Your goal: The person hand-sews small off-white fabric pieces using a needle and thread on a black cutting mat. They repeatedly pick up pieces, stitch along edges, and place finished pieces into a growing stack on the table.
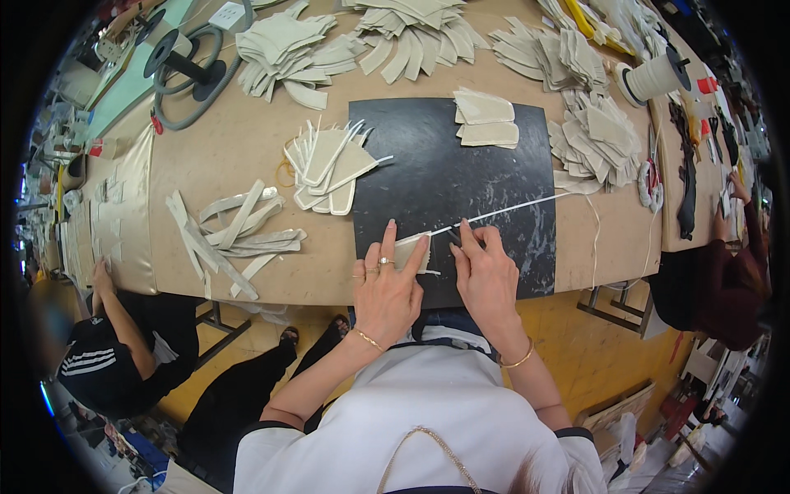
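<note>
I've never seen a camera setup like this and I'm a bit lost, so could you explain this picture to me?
There's no machine here: these are a person's bare hands, seen from above by a wide fisheye camera worn on the head, which makes straight edges look bent. The left hand rests on a beige piece over a black mat. The right hand touches a thin white cord; whether it also holds something, I can't tell. Around the brown table are piles of beige pieces, pale strips, scissors and a white spool.
</note>
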Demonstrator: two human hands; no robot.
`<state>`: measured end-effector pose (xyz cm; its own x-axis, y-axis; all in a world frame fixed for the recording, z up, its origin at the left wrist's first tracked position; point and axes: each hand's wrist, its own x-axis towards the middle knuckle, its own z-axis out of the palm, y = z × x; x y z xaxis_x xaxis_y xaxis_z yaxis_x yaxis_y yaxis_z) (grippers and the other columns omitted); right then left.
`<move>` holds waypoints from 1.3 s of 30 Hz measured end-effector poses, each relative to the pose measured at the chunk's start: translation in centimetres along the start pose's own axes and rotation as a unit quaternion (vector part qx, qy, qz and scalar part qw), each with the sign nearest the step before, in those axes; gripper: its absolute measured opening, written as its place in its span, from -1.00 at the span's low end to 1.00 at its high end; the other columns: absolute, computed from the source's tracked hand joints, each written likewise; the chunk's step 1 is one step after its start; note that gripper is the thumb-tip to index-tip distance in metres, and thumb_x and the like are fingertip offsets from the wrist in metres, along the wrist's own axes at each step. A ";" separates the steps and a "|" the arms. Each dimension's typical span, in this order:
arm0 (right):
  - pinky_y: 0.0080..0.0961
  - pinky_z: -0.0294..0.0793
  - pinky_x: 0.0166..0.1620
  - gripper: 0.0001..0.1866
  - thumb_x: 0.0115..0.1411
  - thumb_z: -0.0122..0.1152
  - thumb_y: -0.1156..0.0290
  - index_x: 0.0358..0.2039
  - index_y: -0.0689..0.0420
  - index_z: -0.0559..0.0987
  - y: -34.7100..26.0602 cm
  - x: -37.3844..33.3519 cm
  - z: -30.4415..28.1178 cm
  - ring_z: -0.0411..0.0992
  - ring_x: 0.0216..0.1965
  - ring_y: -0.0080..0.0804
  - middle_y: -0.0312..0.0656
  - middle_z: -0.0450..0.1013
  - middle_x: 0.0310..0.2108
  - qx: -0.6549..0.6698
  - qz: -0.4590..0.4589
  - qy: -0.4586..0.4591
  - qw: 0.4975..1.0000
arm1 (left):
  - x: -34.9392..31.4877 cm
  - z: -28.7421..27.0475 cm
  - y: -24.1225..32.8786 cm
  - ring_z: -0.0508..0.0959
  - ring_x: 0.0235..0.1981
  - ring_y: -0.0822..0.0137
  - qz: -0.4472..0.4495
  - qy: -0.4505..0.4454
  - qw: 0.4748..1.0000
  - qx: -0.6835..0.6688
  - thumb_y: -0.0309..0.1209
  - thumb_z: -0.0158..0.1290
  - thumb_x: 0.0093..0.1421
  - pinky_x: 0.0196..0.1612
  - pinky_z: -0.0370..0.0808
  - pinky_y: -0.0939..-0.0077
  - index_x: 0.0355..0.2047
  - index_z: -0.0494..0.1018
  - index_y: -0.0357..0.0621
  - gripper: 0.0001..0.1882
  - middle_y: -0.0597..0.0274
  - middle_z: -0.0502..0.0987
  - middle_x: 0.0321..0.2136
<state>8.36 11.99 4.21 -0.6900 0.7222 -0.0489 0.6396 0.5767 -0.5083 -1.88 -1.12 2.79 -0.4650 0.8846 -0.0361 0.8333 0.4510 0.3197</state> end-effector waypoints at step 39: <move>-0.21 0.53 -0.37 -0.76 0.06 0.42 0.33 -0.28 0.12 0.61 5.2 3.3 -0.9 0.54 -0.43 -0.14 -0.18 0.41 -0.15 0.020 -0.044 0.083 0.995 | 8.0 -2.9 -3.5 0.32 0.24 -0.11 0.029 0.093 0.981 -0.167 -0.36 0.13 0.21 0.28 0.20 0.04 0.19 0.32 -0.20 -0.46 -0.13 0.33 0.21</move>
<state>9.73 17.68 2.20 -0.6744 0.7253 0.1381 0.5633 0.6264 -0.5388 -9.36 4.00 4.15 -0.4917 0.8569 0.1548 0.7305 0.3092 0.6089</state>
